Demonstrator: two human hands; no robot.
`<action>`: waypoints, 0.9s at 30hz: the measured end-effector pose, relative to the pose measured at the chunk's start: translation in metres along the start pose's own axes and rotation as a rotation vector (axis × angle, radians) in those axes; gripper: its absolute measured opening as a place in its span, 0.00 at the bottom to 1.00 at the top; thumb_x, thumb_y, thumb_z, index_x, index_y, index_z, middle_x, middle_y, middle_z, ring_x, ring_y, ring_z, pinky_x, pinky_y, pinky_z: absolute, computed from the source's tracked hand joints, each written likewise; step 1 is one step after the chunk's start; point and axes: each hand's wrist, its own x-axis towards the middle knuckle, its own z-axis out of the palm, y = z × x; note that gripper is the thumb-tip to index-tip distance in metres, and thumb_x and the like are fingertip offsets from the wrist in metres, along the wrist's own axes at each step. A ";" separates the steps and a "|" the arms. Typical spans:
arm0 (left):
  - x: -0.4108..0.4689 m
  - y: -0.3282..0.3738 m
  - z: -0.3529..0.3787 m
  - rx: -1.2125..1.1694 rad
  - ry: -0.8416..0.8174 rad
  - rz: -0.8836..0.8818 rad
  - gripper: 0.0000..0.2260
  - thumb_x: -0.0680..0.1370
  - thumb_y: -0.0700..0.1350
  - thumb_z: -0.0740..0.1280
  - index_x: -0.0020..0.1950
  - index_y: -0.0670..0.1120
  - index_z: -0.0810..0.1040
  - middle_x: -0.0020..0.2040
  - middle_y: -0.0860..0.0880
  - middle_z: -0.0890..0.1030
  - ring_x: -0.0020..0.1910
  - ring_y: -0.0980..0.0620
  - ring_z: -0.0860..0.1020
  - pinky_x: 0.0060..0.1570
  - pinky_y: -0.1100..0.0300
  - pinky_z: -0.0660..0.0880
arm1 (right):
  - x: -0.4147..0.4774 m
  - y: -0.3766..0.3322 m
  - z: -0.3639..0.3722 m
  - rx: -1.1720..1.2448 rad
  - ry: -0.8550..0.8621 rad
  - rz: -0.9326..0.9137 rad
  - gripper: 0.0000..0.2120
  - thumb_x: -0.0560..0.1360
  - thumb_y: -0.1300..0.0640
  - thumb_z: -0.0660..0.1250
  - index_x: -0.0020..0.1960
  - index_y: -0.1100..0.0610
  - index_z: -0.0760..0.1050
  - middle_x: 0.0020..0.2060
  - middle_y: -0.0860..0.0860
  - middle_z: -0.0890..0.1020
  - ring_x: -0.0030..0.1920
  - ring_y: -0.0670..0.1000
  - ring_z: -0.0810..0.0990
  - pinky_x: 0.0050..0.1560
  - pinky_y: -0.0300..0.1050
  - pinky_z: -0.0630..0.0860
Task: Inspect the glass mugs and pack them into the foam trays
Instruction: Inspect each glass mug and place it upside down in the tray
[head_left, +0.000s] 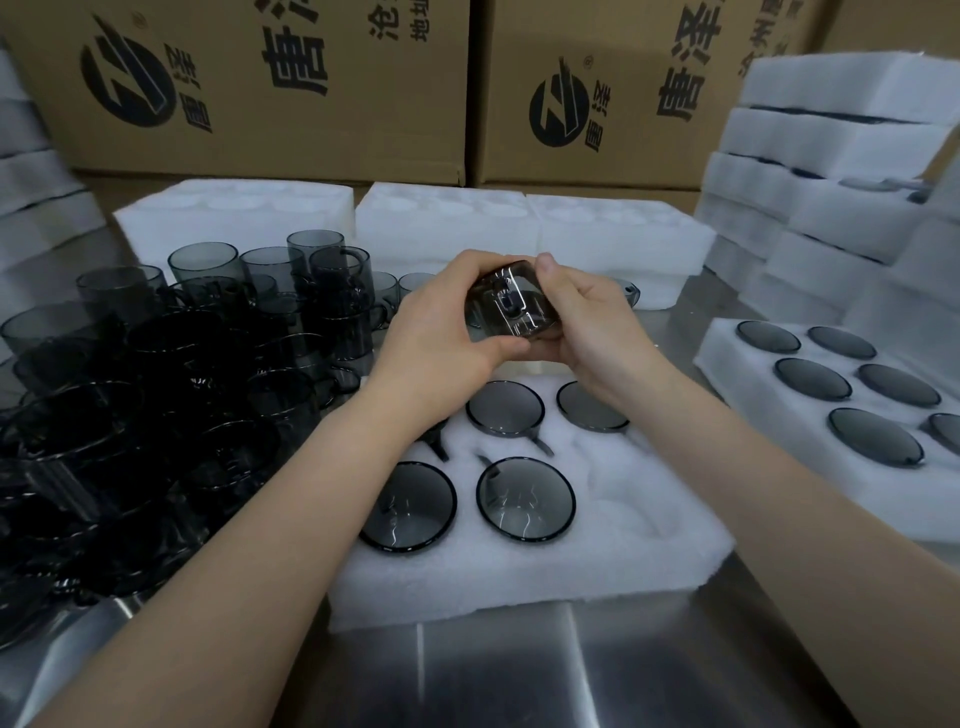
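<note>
Above steel table (519, 670), both hands (441, 332) (587, 322) grip one smoky mug (511, 306), forearms converging.

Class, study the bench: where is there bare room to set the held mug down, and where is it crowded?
Free: the empty pocket at the near tray's right corner, beside the seated mugs; and the bare steel table in front of that tray. Crowded: the loose mugs on the left and the filled right tray.
</note>
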 end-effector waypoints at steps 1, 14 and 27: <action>0.000 0.000 0.000 -0.014 0.001 0.012 0.26 0.68 0.41 0.77 0.56 0.62 0.70 0.49 0.68 0.76 0.51 0.72 0.73 0.51 0.81 0.65 | 0.000 0.000 -0.001 0.024 -0.005 0.006 0.16 0.83 0.52 0.55 0.54 0.57 0.79 0.46 0.58 0.83 0.43 0.54 0.83 0.38 0.48 0.82; 0.001 -0.005 0.001 -0.090 0.021 -0.041 0.30 0.70 0.41 0.76 0.67 0.58 0.70 0.59 0.56 0.78 0.60 0.57 0.75 0.61 0.63 0.71 | 0.000 -0.001 -0.005 0.027 -0.283 0.006 0.14 0.82 0.59 0.60 0.66 0.60 0.72 0.55 0.55 0.81 0.56 0.54 0.80 0.53 0.51 0.79; 0.001 0.002 -0.002 0.087 0.075 -0.014 0.25 0.67 0.51 0.77 0.62 0.59 0.76 0.50 0.65 0.79 0.54 0.63 0.76 0.55 0.67 0.69 | -0.007 -0.003 0.006 -0.142 -0.133 -0.048 0.14 0.84 0.52 0.55 0.63 0.54 0.76 0.54 0.56 0.82 0.49 0.55 0.83 0.46 0.56 0.83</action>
